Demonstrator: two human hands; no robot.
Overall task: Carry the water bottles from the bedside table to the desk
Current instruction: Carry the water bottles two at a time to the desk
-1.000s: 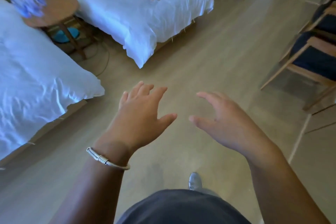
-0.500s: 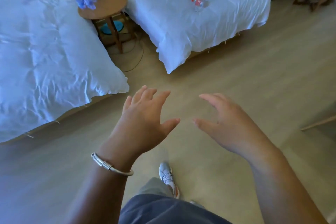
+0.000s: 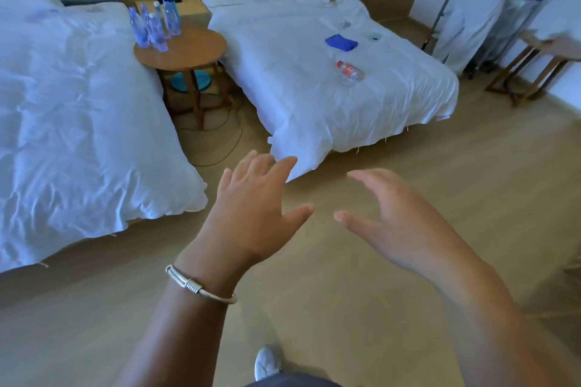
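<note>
Several bottles [image 3: 153, 25] sat untouched on the bedside tabletop [image 3: 188, 52]; left hand [image 3: 251, 214] and right hand [image 3: 399, 223] hung spread, holding nothing, so basically nothing carried yet.

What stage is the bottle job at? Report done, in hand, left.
Done: nothing visible; the water bottles stand clustered on the round bedside table. In hand: nothing; left hand and right hand are open over the floor. Left: all carrying; the desk is out of view.
</note>
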